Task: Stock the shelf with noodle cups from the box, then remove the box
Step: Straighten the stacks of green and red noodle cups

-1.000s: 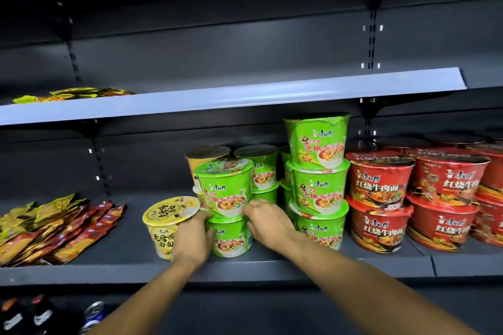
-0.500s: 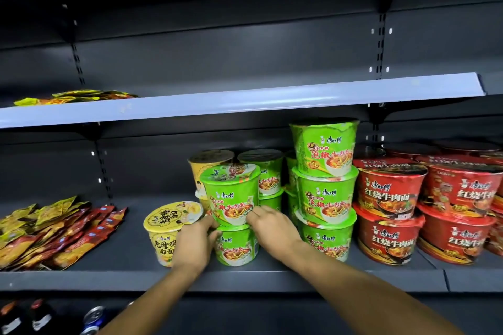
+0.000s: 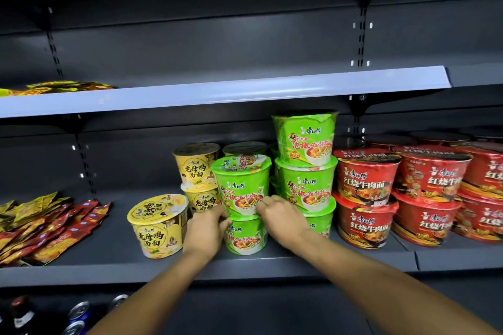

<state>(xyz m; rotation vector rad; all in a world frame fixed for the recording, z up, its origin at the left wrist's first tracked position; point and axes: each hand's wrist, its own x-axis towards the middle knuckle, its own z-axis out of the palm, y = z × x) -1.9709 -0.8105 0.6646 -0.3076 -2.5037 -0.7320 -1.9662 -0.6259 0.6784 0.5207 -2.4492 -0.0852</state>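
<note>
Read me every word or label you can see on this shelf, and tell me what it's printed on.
"康师傅": brand on the green cups, red cups and yellow cups.
"泡椒牛肉面": green cups.
"红烧牛肉面": red cups.
"老母鸡汤面": yellow cups.
Packets and the cups' small print: too blurred to read.

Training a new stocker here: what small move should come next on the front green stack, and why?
Probably settle the upper green cup squarely onto the lower green cup, then let go: the upper one looks tilted, and the left hand and right hand both hold it near its base.
</note>
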